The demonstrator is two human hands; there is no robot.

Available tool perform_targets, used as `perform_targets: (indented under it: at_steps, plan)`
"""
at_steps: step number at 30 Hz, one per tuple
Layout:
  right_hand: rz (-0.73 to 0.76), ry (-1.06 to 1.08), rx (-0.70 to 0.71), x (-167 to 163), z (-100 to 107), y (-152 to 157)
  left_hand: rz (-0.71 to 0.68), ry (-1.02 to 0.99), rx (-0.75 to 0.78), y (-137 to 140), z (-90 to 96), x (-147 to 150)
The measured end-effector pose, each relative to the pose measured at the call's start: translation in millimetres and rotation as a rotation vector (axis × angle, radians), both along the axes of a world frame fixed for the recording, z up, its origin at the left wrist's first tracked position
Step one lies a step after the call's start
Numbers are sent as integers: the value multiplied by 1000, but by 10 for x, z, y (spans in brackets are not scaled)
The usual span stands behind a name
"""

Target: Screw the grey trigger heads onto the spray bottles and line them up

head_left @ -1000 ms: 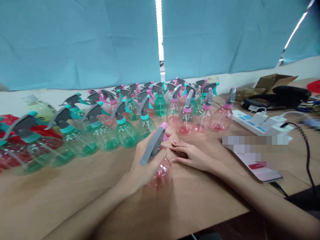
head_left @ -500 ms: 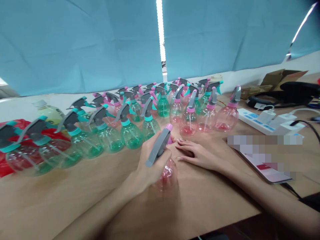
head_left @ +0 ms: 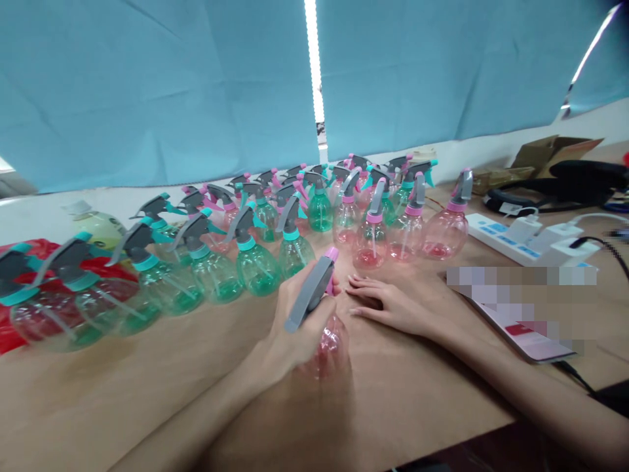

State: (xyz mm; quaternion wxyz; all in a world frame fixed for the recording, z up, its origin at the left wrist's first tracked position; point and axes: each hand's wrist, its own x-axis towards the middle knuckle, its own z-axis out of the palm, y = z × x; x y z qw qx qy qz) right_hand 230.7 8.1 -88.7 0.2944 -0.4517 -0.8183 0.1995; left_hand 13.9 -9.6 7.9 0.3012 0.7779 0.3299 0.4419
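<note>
My left hand point(head_left: 295, 328) is closed around the neck and trigger of a pink spray bottle point(head_left: 330, 357) with a grey and pink head. The bottle stands near the middle of the brown tabletop point(head_left: 403, 400), and my fingers hide part of its neck. Just to its right, my right hand point(head_left: 386, 301) rests on the table, fingers stretched out and holding nothing. Beyond my hands stand several green spray bottles point(head_left: 259, 269) with turquoise collars and several pink spray bottles point(head_left: 371, 246) with pink collars.
At the right lie a white power strip point(head_left: 506, 239) with plugs and a flat tablet-like device point(head_left: 535, 341), partly blurred out. Behind them are black headphones point(head_left: 584, 183) and an open cardboard box point(head_left: 555, 152). A red plastic bag point(head_left: 37, 249) and a pale yellow bottle point(head_left: 93, 223) are at the left.
The view has shifted very slightly. My left hand stays on the pink spray bottle, its fingertips now a little more visible beside the nozzle. My right hand has not visibly moved.
</note>
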Motion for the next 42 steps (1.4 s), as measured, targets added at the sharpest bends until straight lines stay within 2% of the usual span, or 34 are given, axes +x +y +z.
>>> perform_targets:
  at_steps: [15,24,42]
  plan:
    - [-7,1,19,-18,-32,13,74,-41,-28,5,-67,39]
    - [2,-21,5,-14,-39,20,25,-63,-44,8,-72,36]
    - [4,-44,11,-14,-5,7,27,-76,-41,19,-93,33]
